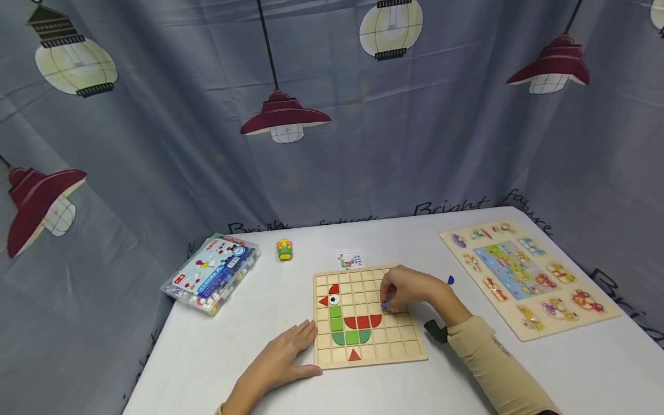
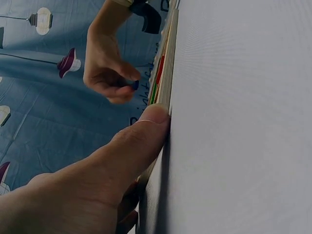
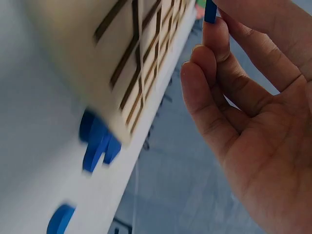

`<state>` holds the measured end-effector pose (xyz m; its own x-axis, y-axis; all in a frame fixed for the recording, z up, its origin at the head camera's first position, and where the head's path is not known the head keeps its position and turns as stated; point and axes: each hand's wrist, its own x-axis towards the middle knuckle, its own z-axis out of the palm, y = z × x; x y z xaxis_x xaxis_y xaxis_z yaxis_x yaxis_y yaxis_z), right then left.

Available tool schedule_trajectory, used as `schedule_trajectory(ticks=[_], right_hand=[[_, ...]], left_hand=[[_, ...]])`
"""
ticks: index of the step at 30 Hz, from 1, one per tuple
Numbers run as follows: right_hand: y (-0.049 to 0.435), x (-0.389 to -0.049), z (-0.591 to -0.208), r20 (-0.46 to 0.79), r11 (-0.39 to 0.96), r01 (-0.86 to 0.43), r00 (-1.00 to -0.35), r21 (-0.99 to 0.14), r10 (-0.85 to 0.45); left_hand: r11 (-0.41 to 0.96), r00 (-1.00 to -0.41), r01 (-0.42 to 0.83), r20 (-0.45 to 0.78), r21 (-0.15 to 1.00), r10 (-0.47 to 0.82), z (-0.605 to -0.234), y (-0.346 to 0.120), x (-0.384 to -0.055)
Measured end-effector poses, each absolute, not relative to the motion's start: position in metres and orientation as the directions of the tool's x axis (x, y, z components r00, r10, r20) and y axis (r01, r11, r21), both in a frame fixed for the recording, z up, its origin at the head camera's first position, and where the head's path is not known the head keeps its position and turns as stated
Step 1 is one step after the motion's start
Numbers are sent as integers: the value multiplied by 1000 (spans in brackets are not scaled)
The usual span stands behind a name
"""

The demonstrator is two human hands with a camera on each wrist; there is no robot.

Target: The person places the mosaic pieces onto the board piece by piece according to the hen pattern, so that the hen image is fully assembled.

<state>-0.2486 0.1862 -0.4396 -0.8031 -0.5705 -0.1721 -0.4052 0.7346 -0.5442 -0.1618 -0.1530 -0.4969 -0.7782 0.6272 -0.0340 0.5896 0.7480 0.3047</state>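
Observation:
A square wooden grid board [image 1: 396,350] lies on the white table. Red, green and white pieces, one with an eye [image 1: 334,300], form a bird-like figure on it. My left hand [image 1: 285,353] rests at the board's lower left corner, fingers along the left side. Its thumb [image 2: 146,129] touches the edge. Over the board's right part, my right hand [image 1: 407,286] pinches a small blue piece [image 3: 210,12] between thumb and fingertip. The blue piece's full shape is hidden by the fingers. Several loose blue pieces [image 3: 97,139] lie beside the board in the right wrist view.
Behind the board lies a small picture card [image 1: 349,259]. A little toy figure [image 1: 284,249] stands to its left, near a clear plastic case [image 1: 212,274] of colourful bits. At right is a wooden picture puzzle [image 1: 529,276]. A patterned grey curtain [image 1: 332,173] surrounds the table.

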Motion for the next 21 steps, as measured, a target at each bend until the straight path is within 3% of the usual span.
schedule_trajectory(ticks=[6,21], right_hand=[[170,-254,-447,-215,738,-440,-766,-512,-606],[152,-264,-451,-262,751,-440,-748,-492,-610]], left_hand=[[730,-763,612,-13,304,646,-500,-152,-162],[727,-762,619,3,297,648,-498,-154,-164]])
